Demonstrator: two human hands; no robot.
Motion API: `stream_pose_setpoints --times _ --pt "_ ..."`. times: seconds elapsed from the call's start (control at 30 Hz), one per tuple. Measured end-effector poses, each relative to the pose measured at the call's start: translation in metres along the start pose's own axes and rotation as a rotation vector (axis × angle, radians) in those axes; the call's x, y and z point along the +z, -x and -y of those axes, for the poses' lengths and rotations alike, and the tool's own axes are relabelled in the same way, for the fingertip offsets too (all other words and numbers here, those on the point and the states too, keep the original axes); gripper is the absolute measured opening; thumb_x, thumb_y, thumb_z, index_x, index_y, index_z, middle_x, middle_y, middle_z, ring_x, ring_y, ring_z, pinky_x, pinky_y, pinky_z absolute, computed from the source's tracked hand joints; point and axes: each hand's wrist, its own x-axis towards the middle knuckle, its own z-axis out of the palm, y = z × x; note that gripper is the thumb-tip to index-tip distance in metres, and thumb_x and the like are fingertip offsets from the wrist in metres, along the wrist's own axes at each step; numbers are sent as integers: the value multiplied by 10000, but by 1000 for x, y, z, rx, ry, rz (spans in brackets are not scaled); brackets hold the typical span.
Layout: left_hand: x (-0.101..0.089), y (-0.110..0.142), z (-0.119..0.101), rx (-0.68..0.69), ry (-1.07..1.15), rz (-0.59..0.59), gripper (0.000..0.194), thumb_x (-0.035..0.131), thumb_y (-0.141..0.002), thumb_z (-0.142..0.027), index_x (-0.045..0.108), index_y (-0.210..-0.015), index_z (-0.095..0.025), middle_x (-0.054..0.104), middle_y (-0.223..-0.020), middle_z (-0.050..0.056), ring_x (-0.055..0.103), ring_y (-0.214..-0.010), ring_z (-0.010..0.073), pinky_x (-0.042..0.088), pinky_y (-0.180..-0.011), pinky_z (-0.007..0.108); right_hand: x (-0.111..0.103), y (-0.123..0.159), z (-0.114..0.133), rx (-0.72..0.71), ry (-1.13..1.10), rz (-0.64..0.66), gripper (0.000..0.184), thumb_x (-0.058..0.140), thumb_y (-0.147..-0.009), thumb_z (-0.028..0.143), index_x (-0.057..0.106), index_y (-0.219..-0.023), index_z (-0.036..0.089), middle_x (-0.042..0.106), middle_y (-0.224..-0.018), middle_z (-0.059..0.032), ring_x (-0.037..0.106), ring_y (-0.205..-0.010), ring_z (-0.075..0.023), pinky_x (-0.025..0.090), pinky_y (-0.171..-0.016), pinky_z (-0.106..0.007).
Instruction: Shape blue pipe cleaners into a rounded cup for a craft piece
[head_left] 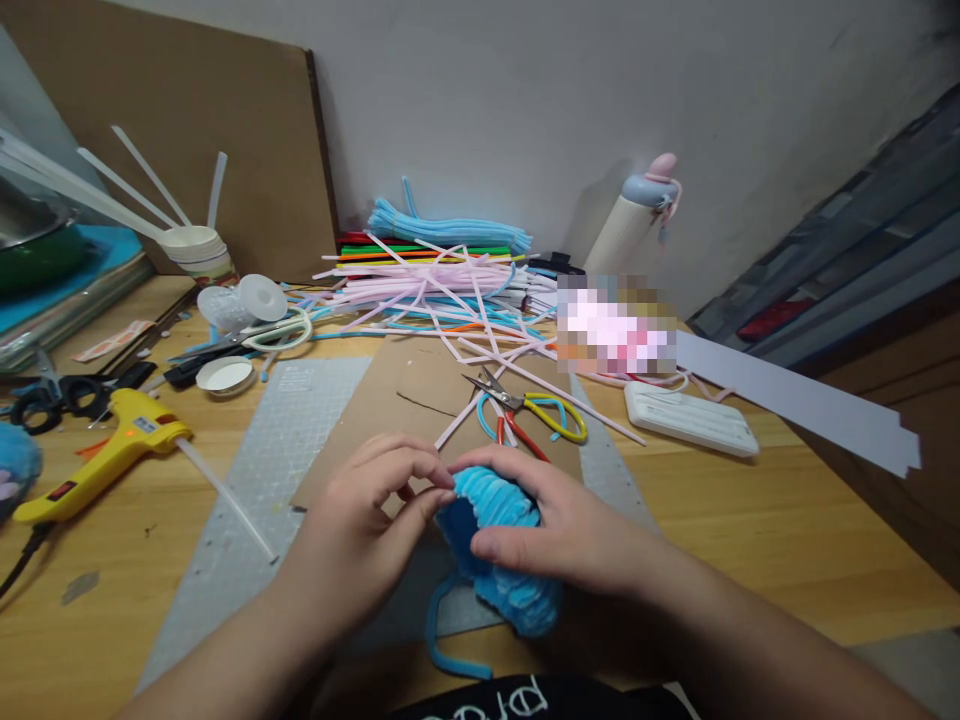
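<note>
Both hands meet over a blue fuzzy pipe-cleaner bundle (504,560) near the front of the wooden table (787,520). My right hand (559,525) wraps over its top, thumb pressed on the front. My left hand (360,525) pinches the bundle's upper left edge with thumb and fingertips. A loose blue pipe-cleaner tail (442,640) curls out below the bundle. A brown cardboard sheet (390,420) lies under the hands.
Small scissors (525,410) with yellow and red handles lie just beyond the hands. A yellow glue gun (105,450) rests at left, its glue stick pointing right. A heap of pipe cleaners (442,275), a bottle (634,215), a white pad (690,418) and a paper strip (795,395) sit farther back.
</note>
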Motion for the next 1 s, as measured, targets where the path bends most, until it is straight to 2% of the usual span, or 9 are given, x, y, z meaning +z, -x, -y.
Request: stream_pose_setpoints --times 0.13,0.3,0.5,0.67,0.83,1.0 --pt "-4 -1 -5 -151 115 65 114 590 -839 -172 651 -754 -218 599 -858 -2 582 -762 119 458 -659 235 1 1 3 -32 60 2 562 716 -702 463 578 -1177 197 566 -1181 -80 554 -1003 -225 456 -842 -359" --pt "-9 -4 -7 -275 225 107 96 623 -805 -216 664 -718 -209 578 -850 3 567 -790 139 418 -720 278 0 1 3 -47 94 9 582 730 -690 463 571 -1186 203 570 -1160 -69 551 -1002 -218 445 -858 -365" --pt "-14 -5 -4 -403 437 246 116 642 -765 -252 634 -662 -199 550 -792 -8 539 -785 149 380 -719 291 1 3 2 5 -12 83 585 754 -667 462 580 -1171 222 575 -1086 -39 545 -927 -182 444 -818 -332" --pt "-12 -2 -4 -424 531 322 122 602 -784 -272 579 -693 -194 528 -797 -7 521 -801 154 380 -717 287 1 2 0 118 -218 176 555 768 -658 450 582 -1120 205 573 -956 -16 532 -834 -144 443 -740 -284" --pt "-11 -2 -5 -374 493 223 156 542 -858 -315 604 -771 -201 556 -848 5 533 -823 151 401 -739 282 2 -1 -2 166 -538 204 542 735 -689 504 574 -1077 162 576 -906 -24 553 -780 -127 430 -707 -265" --pt "-11 -3 -9 -274 280 166 64 630 -809 -280 612 -812 -219 574 -887 -2 546 -842 150 416 -756 284 4 -2 -4 182 -626 174 521 733 -687 513 582 -1029 151 574 -857 -22 543 -734 -119 402 -671 -254"
